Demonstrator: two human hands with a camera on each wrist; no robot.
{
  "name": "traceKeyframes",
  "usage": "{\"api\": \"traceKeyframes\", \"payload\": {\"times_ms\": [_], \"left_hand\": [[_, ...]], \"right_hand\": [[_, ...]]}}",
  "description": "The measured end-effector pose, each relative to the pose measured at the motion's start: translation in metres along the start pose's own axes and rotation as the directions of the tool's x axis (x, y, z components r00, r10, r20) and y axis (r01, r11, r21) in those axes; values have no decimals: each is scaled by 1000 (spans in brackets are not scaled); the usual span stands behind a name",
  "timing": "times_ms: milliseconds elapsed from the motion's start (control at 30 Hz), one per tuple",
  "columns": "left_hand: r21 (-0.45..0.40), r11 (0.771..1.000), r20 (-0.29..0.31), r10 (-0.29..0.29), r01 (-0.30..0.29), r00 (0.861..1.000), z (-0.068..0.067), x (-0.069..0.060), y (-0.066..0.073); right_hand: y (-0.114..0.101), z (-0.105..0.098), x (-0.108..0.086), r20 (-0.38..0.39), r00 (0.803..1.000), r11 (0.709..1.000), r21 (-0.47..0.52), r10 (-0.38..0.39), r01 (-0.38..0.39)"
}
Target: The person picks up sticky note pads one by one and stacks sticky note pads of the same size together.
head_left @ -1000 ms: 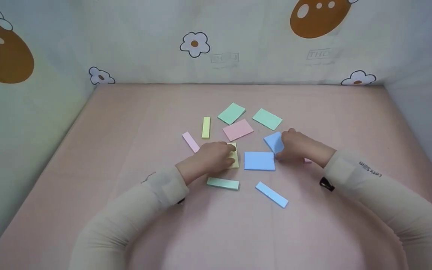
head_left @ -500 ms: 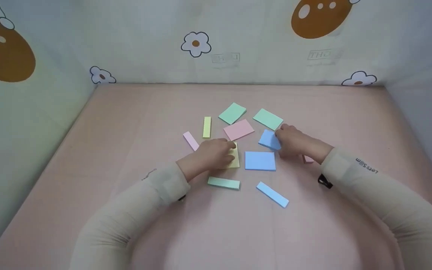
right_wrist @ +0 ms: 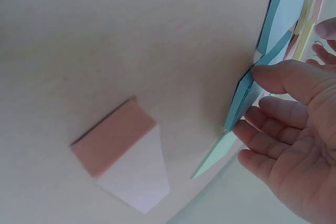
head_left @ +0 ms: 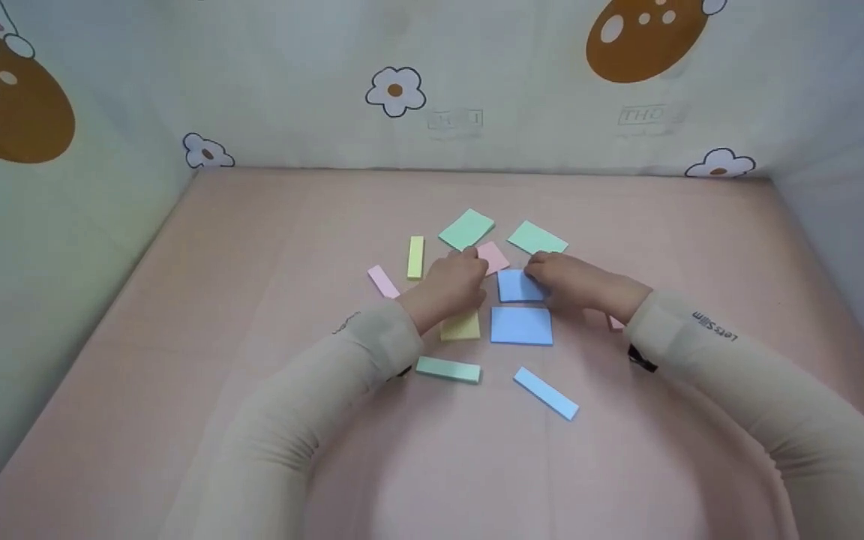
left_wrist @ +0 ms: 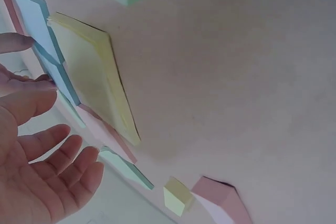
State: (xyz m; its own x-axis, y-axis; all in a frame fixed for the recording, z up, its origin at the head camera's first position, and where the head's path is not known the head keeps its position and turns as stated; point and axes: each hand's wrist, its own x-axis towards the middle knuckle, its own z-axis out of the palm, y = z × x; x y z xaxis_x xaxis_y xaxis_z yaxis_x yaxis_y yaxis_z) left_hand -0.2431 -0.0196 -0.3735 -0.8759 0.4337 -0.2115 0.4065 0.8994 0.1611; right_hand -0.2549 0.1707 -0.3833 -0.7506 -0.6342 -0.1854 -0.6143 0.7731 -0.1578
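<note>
My right hand pinches a blue sticky note pad, thumb on its near side and fingers on its far side in the right wrist view. That pad lies just behind a second blue sticky note pad. Over the table, my left hand has loosely bent fingers with nothing between them. Its fingertips are close to a pink pad, which they partly hide in the head view. Below the left hand, a yellow pad lies partly covered in the head view.
Two green pads lie at the back. Narrow strip pads surround the group: yellow, pink, green and light blue. Another pink pad sits beside the right wrist. A patterned cloth wall stands behind the pink tabletop.
My right hand has slid the blue pad leftward and squared it behind the other blue pad. My left hand has left the yellow pad and moved forward and right, toward the pink pad.
</note>
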Motion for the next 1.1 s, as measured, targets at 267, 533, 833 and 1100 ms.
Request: {"api": "traceKeyframes", "payload": {"times_ms": [267, 533, 833, 1100], "left_hand": [[-13, 1000, 3, -13, 13, 1000, 2, 2, -4], [26, 999, -12, 32, -32, 999, 1, 3, -1], [-21, 1000, -15, 15, -15, 1000, 2, 1, -9], [-37, 999, -2, -21, 20, 1000, 2, -1, -18]], "right_hand": [[0, -1, 2, 0, 1000, 999, 41, -23, 23], [3, -1, 1, 32, 999, 998, 51, 35, -37], [3, -1, 0, 60, 995, 995, 58, 74, -78], [1, -2, 4, 75, 996, 998, 48, 44, -47]]}}
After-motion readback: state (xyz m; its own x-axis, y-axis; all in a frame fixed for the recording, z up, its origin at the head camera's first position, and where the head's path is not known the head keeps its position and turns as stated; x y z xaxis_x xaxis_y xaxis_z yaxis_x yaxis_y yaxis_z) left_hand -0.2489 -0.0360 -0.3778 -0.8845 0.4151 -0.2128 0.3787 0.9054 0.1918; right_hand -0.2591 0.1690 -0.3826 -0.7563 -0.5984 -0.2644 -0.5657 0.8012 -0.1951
